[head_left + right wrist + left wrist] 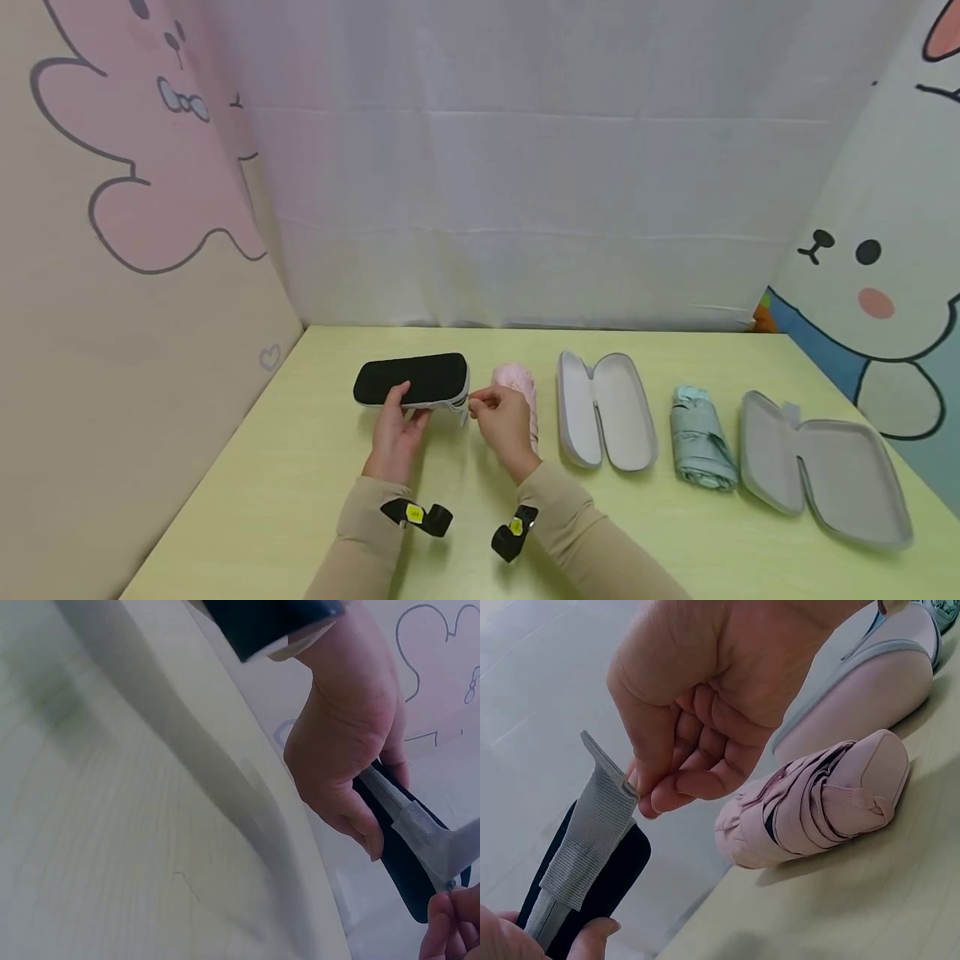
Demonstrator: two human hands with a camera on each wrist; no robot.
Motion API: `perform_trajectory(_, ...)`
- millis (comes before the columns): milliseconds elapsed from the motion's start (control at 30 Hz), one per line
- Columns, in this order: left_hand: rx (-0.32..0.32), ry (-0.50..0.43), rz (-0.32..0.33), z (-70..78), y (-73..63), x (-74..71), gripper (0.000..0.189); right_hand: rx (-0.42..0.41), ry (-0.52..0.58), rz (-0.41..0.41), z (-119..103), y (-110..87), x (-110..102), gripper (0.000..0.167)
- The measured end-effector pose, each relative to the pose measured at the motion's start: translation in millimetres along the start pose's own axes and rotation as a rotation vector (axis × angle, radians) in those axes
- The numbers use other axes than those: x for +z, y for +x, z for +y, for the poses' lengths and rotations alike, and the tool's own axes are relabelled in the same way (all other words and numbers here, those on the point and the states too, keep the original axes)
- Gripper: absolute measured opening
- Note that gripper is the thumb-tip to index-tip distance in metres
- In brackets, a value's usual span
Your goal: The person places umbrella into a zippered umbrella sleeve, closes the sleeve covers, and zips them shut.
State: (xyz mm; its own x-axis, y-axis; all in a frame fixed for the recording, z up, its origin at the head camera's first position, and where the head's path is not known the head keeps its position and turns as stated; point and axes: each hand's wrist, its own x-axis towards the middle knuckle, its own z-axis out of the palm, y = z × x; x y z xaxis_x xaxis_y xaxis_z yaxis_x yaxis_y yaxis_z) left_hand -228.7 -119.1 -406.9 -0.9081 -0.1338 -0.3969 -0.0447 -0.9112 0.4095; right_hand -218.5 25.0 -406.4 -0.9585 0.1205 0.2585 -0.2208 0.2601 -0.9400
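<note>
My left hand (pixel 397 437) grips a black zip case (pixel 412 379) with a light grey zip edge, thumb on its top face and fingers underneath. The case is closed along the edge that shows and held over the table. At its right end, my right hand (pixel 504 423) pinches the small zipper pull with thumb and forefinger; the fingertips mostly hide the pull. A grey fabric strap (pixel 592 832) sticks out from that end, beside the pinching fingers. Just beyond my right hand lies a folded pink umbrella (pixel 517 379), partly covered by the hand in the head view.
Right of the pink umbrella, a pale case (pixel 626 408) lies spread open on the table (pixel 247 500). Farther right are a folded mint-green umbrella (pixel 701 442) and a larger open grey case (pixel 855 479). A white curtain (pixel 525 183) hangs behind the table.
</note>
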Motion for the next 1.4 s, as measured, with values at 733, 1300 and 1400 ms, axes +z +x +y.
perform_trajectory(733, 0.010, -0.142, 0.011, -10.0, -4.9, 7.1, 0.053, -0.064, -0.032, 0.046, -3, -6.0, 9, 0.006)
perform_trajectory(1300, 0.067, 0.002, 0.034, -10.3, -6.3, 4.2, 0.051, -0.091, 0.021, -0.034, 0, -17.2, 14, 0.002)
perform_trajectory(1400, 0.065, 0.125, 0.067, -0.4, -3.8, -0.4, 0.050, -0.072, 0.045, -0.101, 3, -19.4, 13, 0.005)
